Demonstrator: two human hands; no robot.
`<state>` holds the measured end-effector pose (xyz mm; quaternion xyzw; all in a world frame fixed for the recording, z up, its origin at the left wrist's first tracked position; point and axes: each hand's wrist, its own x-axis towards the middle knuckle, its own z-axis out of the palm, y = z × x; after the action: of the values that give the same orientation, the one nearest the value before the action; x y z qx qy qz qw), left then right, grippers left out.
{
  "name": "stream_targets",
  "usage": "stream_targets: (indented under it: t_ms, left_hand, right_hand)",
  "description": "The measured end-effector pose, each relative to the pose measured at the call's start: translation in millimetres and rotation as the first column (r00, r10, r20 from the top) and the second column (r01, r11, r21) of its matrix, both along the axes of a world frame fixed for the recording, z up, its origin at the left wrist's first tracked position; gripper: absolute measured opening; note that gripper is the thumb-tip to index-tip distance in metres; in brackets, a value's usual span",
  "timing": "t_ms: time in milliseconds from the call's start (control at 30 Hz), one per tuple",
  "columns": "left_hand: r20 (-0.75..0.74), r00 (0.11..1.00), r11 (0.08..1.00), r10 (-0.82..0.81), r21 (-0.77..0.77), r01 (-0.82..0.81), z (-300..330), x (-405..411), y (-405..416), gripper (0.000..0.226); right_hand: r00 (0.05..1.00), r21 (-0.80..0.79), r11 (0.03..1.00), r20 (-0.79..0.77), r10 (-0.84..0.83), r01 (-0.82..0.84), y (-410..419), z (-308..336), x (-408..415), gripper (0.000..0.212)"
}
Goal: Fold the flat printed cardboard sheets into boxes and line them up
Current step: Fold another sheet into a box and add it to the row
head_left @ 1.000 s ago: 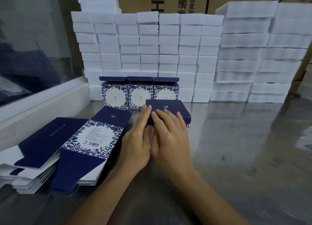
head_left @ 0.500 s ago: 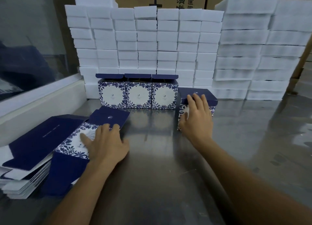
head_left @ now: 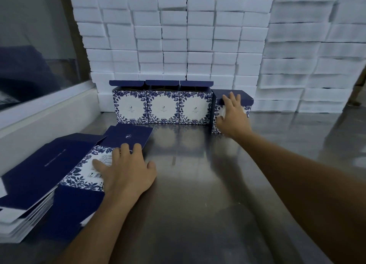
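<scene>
Folded boxes: I count three point(head_left: 162, 105) in a row, standing against the white foam-block wall point(head_left: 174, 37), top lids up and open; what's inside I can't tell. A fourth box point(head_left: 216, 113) sits just right of that row, touching the end one, dark blue lid closed. My right hand point(head_left: 231, 115) lies over the fourth box's front, fingers straight and spread up onto the lid, palm on the printed face, no curl round it. In front of the row and to its left, the stack of flat printed sheets point(head_left: 35, 184) rests on the steel table point(head_left: 208, 194). My left hand point(head_left: 126, 170) lies flat on the top sheet point(head_left: 83, 164), fingers straight on the floral panel, thumb out over the table. Pressing, not pinching. Both forearms are bare and reach forward from the near edge.
</scene>
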<state>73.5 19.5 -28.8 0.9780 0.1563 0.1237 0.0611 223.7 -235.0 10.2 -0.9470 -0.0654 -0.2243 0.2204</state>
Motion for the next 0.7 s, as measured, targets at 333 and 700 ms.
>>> stream_targets:
  t_ms: [333,700]
  left_hand:
    - [-0.006,1.000,1.000,-0.003,0.029,0.003,0,0,0,0.052]
    - [0.003,1.000,1.000,0.011,0.010,-0.011,5,-4,-2,0.048]
  right_hand:
    - [0.899,-0.215,0.969,-0.438,0.015,-0.121,15,-21,33,0.075]
    - [0.964,-0.212,0.974,-0.265,0.023,-0.081,24,-63,-22,0.051]
